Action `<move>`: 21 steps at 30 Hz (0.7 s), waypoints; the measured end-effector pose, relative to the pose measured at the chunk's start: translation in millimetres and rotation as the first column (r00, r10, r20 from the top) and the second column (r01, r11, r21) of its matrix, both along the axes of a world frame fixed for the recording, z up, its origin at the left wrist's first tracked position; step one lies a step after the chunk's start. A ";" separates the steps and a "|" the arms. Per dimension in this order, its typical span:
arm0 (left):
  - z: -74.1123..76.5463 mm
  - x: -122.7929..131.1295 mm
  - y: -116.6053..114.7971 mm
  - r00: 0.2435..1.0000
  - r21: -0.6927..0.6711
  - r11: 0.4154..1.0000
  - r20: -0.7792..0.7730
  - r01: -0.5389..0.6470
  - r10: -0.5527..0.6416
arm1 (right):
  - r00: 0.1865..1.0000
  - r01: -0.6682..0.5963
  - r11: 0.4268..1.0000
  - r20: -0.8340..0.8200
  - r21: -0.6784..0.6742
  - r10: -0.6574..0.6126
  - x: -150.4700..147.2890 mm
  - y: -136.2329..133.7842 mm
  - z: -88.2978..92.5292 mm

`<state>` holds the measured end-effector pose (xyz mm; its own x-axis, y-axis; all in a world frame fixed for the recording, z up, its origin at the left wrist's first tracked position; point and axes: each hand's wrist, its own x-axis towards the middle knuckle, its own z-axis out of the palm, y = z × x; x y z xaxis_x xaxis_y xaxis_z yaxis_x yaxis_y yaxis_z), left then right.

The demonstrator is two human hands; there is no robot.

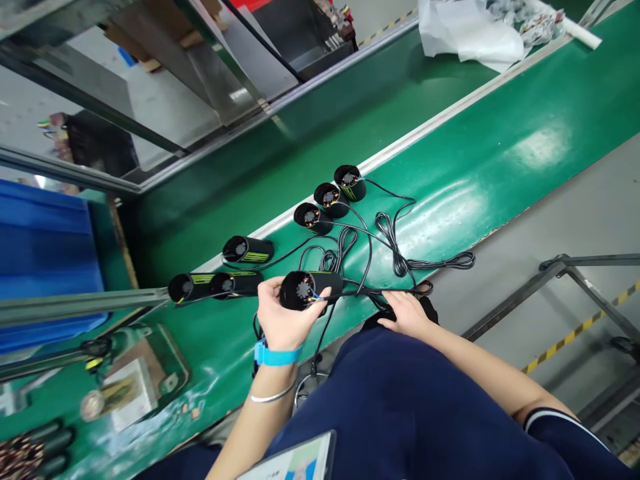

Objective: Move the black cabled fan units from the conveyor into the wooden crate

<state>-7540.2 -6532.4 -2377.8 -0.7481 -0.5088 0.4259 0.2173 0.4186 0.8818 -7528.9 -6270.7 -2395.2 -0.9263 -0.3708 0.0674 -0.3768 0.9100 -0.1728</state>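
Note:
My left hand [286, 319] is wrapped around a black cylindrical motor housing [325, 285] whose open end faces me. Inside that end sit a grey finned part and coloured wires. A black cable [360, 293] leads from it to the right. My right hand [409, 313] lies at the bench's near edge by the cable, fingers stretched out and touching or close to it; part of the cable there is hidden. Similar black housings with green stripes stand or lie nearby: one [250, 249] beyond my left hand, two [193, 287] further left, and three [330, 199] behind.
Coiled black cables [395, 250] spread over the green bench [500, 147]. A pale rail [400, 141] runs along it. White wrapping [465, 30] lies at the far right, a blue bin [45, 260] at left. A metal cart frame [565, 263] stands at right.

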 end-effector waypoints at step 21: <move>-13.4 -3.0 0.2 0.996 -0.092 0.994 -0.065 0.054 -0.060 | 0.948 0.170 0.676 -0.068 -0.717 -0.311 -32.7 102.7 142.5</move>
